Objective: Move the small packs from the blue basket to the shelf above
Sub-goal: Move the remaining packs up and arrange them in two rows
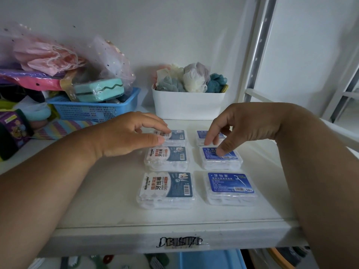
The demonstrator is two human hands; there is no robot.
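Now | left hand (126,135) pinching rear-left pack (175,135) | right hand (244,125) fingertips on rear-right pack (202,135), grip unclear | six packs on shelf (108,200)

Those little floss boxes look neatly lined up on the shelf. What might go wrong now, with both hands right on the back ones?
1. The left hand is at the back-left pack; a nudge might push it against the white bin behind.
2. The right hand touches the middle-right pack and could skew it out of line.
3. The front packs lie nearest the shelf edge; a withdrawing forearm might sweep one off.
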